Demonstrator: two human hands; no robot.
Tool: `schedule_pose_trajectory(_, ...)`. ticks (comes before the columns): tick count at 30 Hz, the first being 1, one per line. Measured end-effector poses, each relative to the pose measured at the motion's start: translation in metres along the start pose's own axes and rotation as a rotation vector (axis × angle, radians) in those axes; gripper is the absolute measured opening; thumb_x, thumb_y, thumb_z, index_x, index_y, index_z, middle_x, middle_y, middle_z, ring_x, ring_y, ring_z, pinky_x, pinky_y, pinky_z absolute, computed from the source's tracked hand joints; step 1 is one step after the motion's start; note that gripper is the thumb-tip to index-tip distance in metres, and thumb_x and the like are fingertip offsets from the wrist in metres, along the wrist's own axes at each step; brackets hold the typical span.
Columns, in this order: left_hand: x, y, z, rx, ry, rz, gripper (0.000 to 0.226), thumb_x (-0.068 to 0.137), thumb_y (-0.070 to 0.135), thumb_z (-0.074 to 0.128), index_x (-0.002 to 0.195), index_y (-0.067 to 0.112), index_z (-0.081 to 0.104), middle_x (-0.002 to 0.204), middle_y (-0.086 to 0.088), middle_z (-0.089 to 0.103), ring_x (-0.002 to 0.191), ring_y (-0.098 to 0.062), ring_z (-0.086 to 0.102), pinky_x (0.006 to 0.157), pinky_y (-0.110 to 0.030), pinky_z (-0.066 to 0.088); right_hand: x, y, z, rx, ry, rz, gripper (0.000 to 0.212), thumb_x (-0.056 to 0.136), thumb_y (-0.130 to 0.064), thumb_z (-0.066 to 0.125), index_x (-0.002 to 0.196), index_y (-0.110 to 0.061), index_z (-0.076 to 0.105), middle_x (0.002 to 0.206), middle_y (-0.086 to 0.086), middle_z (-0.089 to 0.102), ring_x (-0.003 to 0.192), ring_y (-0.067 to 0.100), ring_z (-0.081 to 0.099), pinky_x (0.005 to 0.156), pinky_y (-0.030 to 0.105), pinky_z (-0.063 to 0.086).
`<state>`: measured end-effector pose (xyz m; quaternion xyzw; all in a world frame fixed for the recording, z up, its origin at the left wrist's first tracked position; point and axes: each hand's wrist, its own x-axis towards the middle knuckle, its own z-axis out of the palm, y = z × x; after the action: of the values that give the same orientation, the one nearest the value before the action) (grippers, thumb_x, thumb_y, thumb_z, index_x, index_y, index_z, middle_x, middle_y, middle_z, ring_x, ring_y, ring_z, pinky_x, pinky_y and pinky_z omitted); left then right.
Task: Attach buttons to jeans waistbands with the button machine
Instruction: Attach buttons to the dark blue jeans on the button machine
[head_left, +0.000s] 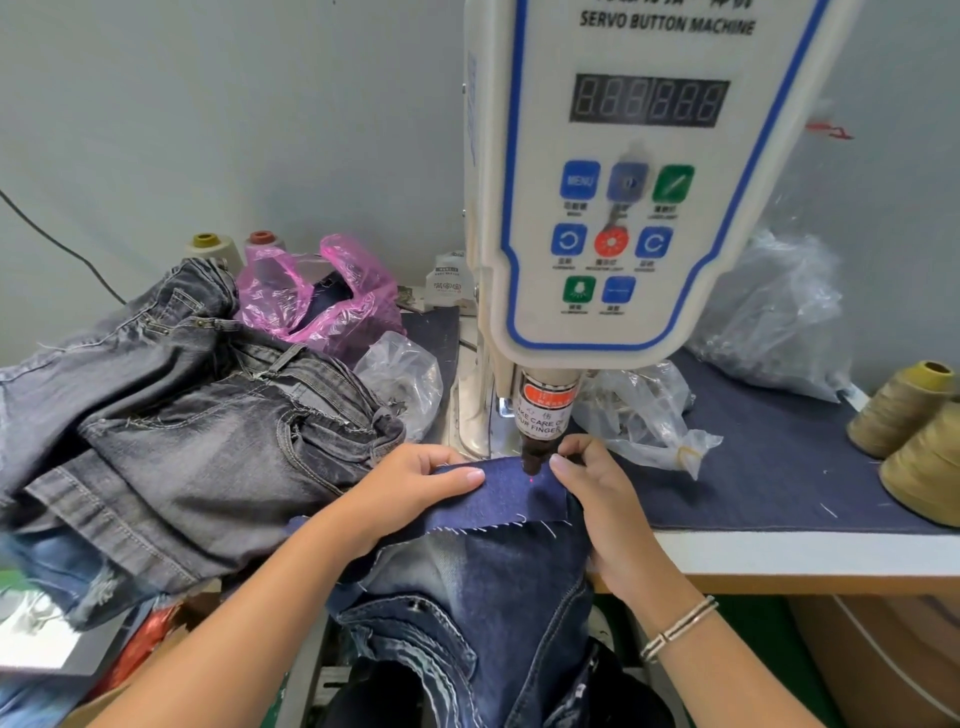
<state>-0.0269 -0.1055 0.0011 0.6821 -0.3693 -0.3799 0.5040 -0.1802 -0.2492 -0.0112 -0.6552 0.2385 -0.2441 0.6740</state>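
A person holds a dark blue denim waistband (506, 493) flat under the head of a white button machine (623, 182), whose front panel reads "SERVO BUTTON MACHINE" above a dark, unlit digit display (649, 101). The left hand (410, 486) pinches the band's left end, thumb on top and fingers curled beneath the cloth. The right hand (597, 493) grips the right end, fingers bent and pressed together at the edge just beside the machine's punch (535, 457). A red dot of light (533, 480) falls on the denim between the two hands, directly below the punch. A red-and-white label on the punch housing (543, 410) warns "TAKE CARE OF YOUR FINGER". One blue key on the panel reads "MENU" (580, 180); the smaller print under the other keys is too fine to read. The rest of the blue jeans (467, 623) hangs off the front of the desk (779, 551) toward the person. A heap of grey jeans (182, 415) lies to the left, a pink plastic bag (322, 291) behind it. Clear plastic bags (639, 410) sit right of the punch, and cones of tan thread (904, 410) stand at the desk's far right. A beaded bracelet (678, 629) circles the right wrist.
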Motion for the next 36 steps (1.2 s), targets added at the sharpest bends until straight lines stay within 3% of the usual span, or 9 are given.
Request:
schedule_pose_trajectory(8,0.006,-0.007,0.001,-0.088,0.005,0.015,0.028,0.067,0.051,0.072,0.069,0.023,0.069,0.069,0.002,0.062,0.063,-0.008,0.054,0.058,-0.015,0.042,0.001,0.01,0.003,0.089,0.092,-0.018,0.006,0.071,-0.034,0.063,0.072,-0.039,0.059,0.086,0.003,0.052,0.08,0.01,0.051,0.076,0.032,0.04)
schedule_pose_trajectory(19,0.007,-0.01,-0.001,-0.08,-0.028,0.031,0.025,0.07,0.05,0.07,0.064,0.026,0.065,0.067,0.005,0.059,0.061,-0.007,0.05,0.058,-0.015,0.039,0.002,0.019,0.0,0.198,0.106,-0.051,0.017,0.072,-0.025,0.065,0.068,-0.036,0.053,0.08,0.005,0.04,0.073,0.017,0.038,0.065,0.031,0.034)
schedule_pose_trajectory(26,0.007,-0.012,-0.003,-0.114,-0.057,0.052,0.023,0.071,0.048,0.07,0.063,0.028,0.066,0.063,0.011,0.06,0.058,-0.002,0.052,0.057,-0.011,0.04,0.002,0.021,-0.001,0.228,0.068,-0.049,0.038,0.091,-0.002,0.055,0.072,-0.035,0.054,0.085,0.008,0.04,0.078,0.021,0.034,0.066,0.033,0.032)
schedule_pose_trajectory(31,0.007,-0.012,-0.002,-0.141,-0.065,0.055,0.021,0.07,0.047,0.072,0.064,0.027,0.067,0.066,0.008,0.062,0.06,-0.003,0.054,0.059,-0.012,0.042,0.001,0.019,-0.001,0.27,0.066,-0.031,0.039,0.091,-0.001,0.054,0.072,-0.035,0.055,0.087,0.008,0.043,0.077,0.02,0.038,0.065,0.03,0.036)
schedule_pose_trajectory(36,0.006,-0.012,-0.003,-0.173,-0.07,0.051,0.021,0.069,0.045,0.074,0.068,0.024,0.068,0.071,0.004,0.065,0.064,-0.006,0.057,0.061,-0.015,0.045,0.002,0.019,-0.001,0.316,0.044,-0.019,0.039,0.092,0.0,0.052,0.072,-0.033,0.055,0.074,0.007,0.047,0.067,0.013,0.047,0.059,0.022,0.043)
